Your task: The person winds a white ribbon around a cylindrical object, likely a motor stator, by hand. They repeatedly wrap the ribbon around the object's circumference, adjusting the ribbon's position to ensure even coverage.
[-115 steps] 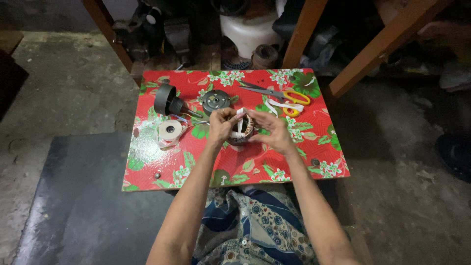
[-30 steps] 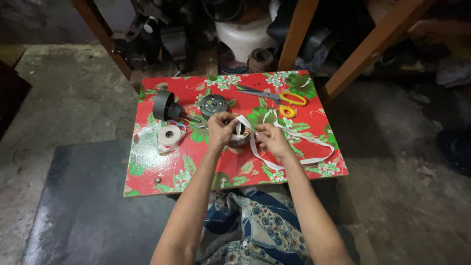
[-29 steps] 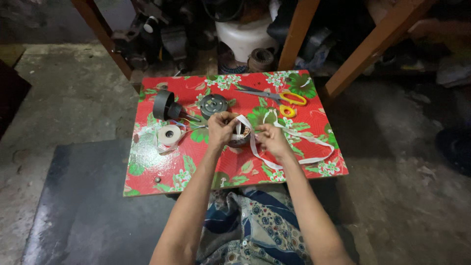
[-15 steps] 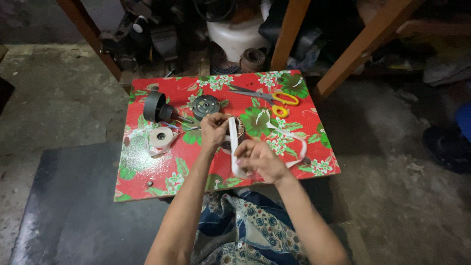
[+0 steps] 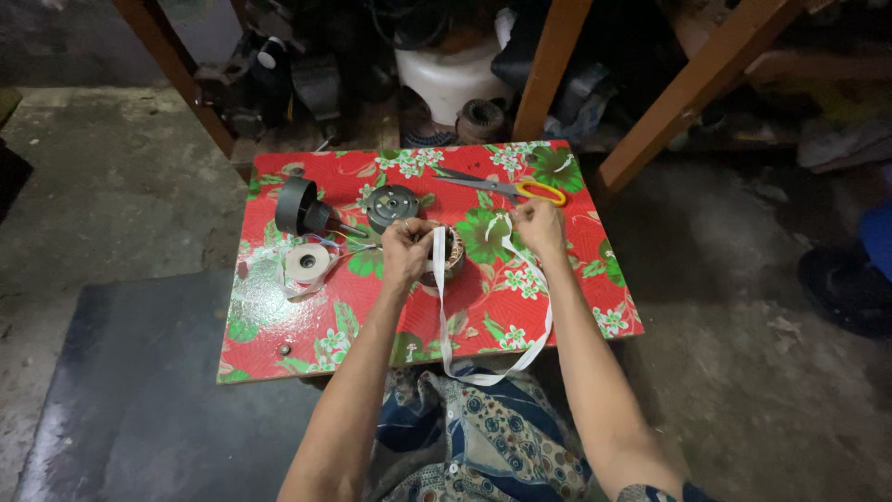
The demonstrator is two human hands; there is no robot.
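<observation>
- White tape strip, one: looped from the wound motor coil off the board's near edge and up to the right hand, where its end is pinched.
- Left hand, closed around the coil.
- Red flowered board: one tape roll, one pair of yellow-handled scissors, two dark round motor parts.

— What sort of place is this?
— A small repair workshop, worked at floor level: bare concrete floor, a low board with a floral red cover for a bench.
— What shows it?
— Motor parts and tape rolls (scissors too), with dusty machinery crowded under wooden legs.
</observation>
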